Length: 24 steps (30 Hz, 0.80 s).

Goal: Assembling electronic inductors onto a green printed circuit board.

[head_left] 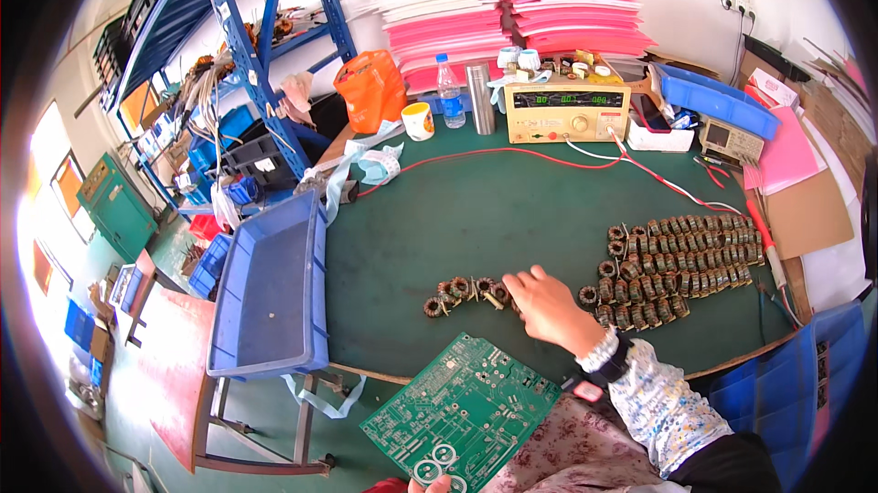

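Observation:
A green circuit board point(462, 401) tilts over my lap at the table's near edge. My left hand point(433, 486) holds it at its lower edge, and only fingertips show beside white printed rings. My right hand point(551, 310) reaches over the table, fingers bent down at the right end of a short row of toroidal coils point(459, 288). Those fingers close on a copper-wound coil there, which they partly hide. Further right, several rows of similar toroidal coils point(681, 260) stand packed together, with a single coil point(588, 295) just off their left end.
An empty blue tray point(222, 347) lies left of the green tabletop point(412, 228). At the back stand a power supply point(567, 113) with red and white leads, a steel flask point(479, 98), a water bottle point(449, 95) and a cup point(418, 122). Blue bins point(777, 383) sit at lower right.

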### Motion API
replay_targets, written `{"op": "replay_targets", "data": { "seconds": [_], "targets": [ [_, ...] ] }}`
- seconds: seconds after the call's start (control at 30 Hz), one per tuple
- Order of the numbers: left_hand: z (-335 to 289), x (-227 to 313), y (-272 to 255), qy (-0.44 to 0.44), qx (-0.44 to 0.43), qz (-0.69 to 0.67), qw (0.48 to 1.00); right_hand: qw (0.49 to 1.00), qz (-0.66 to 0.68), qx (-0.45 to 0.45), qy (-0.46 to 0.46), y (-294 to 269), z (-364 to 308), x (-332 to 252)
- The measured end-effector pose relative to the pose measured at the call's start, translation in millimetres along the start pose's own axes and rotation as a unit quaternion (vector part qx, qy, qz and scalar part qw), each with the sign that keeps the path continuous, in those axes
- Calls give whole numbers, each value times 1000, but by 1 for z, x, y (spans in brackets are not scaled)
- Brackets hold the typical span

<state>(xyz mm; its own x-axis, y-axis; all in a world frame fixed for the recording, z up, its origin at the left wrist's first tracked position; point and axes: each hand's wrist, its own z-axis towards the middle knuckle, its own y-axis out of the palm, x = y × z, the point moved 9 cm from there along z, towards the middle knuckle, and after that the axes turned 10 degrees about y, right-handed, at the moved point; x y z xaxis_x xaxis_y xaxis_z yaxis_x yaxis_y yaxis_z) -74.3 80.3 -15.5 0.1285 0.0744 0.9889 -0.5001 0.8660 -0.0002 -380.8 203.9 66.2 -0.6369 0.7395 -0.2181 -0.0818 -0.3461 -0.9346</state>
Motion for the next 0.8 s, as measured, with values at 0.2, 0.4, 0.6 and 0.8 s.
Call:
{"op": "replay_targets", "data": {
  "seconds": [0.2,0.4,0.6,0.8],
  "targets": [
    [14,-3,18,-146,56,-199,967,998,29,-39,39,-29,-60,-3],
    [20,10,38,-144,17,-198,969,938,344,-2,36,-61,-104,7],
    [22,19,55,-143,-4,-215,966,749,629,-83,191,-10,-133,40],
    [22,25,57,-140,-5,-238,961,799,568,-48,192,-17,-131,39]
  ]
}}
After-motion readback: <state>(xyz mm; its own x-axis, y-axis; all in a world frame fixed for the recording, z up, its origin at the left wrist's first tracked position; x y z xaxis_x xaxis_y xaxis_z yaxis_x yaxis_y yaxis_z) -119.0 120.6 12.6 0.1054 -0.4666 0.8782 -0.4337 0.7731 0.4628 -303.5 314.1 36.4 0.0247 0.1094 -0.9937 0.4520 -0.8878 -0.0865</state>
